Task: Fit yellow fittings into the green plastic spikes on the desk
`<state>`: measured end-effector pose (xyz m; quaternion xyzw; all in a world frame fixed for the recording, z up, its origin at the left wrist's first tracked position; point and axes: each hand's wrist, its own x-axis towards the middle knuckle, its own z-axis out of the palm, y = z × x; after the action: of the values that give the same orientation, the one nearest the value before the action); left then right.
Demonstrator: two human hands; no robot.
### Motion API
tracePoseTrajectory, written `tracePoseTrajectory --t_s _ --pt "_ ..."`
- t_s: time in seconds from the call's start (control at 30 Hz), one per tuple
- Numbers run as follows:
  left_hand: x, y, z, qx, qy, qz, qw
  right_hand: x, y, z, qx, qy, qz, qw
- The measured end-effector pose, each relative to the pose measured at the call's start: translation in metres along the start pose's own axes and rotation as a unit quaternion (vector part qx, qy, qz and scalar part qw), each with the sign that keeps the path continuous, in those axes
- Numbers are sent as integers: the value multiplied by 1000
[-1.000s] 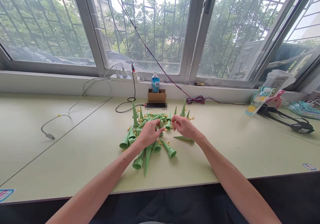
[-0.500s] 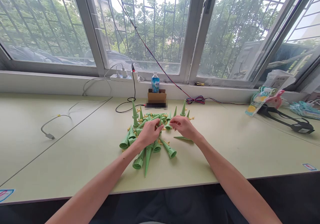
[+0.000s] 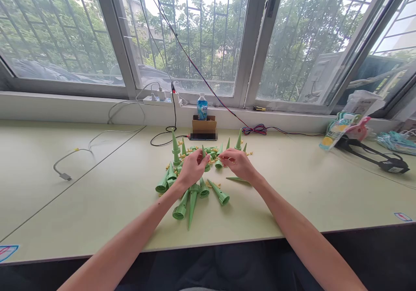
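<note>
The work is judged to be partway through. A few cones are stood upright at the far edge of the cluster, among them a far-left cone and a far-right cone, with small yellow pieces showing beside them. Many others are left lying loose, such as a near-right cone and a near cone, so much appears to remain.

The green cone being handled is held above the middle of the cluster on the pale table. It is pinched between the thumb and fingers of the left hand, its narrow tip pointed upward. The fingers of the right hand are drawn together just to its right; whether anything small is gripped there cannot be told at this size.

Plain green colouring is shown throughout, with long tapers and, on the lying cones turned near, wide, hollow ends ringed inside.
</note>
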<state>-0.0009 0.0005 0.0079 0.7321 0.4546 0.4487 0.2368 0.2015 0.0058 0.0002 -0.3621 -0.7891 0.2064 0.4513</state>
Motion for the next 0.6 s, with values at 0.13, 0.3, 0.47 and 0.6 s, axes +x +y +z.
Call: tracePoseTrajectory --t_s 0.13,0.3,0.47,0.6 --pt "0 0 0 -7 -2 -3 1000 0 -3 0 -6 0 8 1000" --pt "-1 1 0 -13 -6 -2 1000 0 -5 1 3 -10 12 1000" --pt "-2 5 -1 -17 -17 -3 1000 -1 -9 1 15 -22 8 1000" --pt "-2 7 0 -17 -24 4 1000 -1 -11 1 29 -27 8 999"
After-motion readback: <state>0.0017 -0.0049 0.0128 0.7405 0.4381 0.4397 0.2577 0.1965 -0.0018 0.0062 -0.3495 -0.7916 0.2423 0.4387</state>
